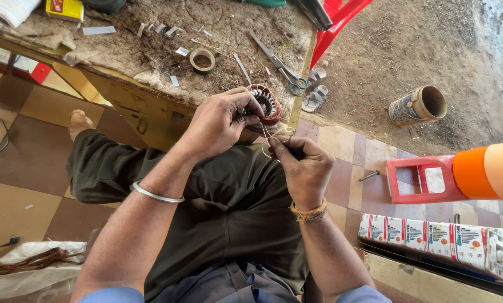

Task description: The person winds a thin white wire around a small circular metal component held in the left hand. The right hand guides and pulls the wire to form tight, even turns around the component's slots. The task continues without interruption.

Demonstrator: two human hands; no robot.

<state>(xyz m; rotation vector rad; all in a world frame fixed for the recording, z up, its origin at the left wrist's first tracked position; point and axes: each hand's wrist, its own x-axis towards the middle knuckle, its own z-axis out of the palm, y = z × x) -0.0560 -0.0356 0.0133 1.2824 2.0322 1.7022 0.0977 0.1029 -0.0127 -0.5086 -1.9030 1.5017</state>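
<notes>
Nearest, at centre frame, the right hand (303, 163) pinches a pale thread (264, 136) between closed fingertips. Just above it, the left hand (218, 122) grips a round motor coil (265, 102), fingers curled over its rim and hiding part of it. Beyond, on the dusty workbench (122, 47) across the upper left, lie a tape roll (202, 59) and scissors (280, 66). Farther right, a tin can (418, 105) lies on its side on the bare ground. A red plastic frame (425, 179) sits at the right edge.
</notes>
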